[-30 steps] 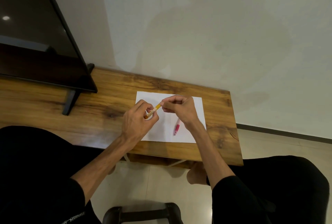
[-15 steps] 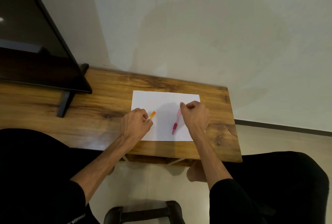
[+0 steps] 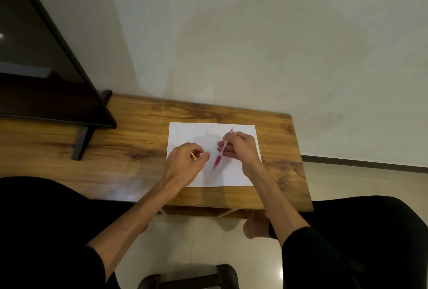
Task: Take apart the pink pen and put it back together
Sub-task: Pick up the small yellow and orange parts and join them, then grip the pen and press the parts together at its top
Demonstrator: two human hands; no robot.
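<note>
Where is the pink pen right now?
In the head view, the pink pen is held by the right hand over the white paper, tip pointing down-left.

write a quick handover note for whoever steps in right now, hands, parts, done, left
Right hand: pinches the pink pen by its upper barrel, tip down toward the white paper.
Left hand: fingers curled round a small yellow-orange piece, mostly hidden.
Both hands are over the paper on the wooden table.
Done: the pink pen looks whole, so its disassembly seems not begun.
Left: take the pink pen apart, then reassemble it.
</note>
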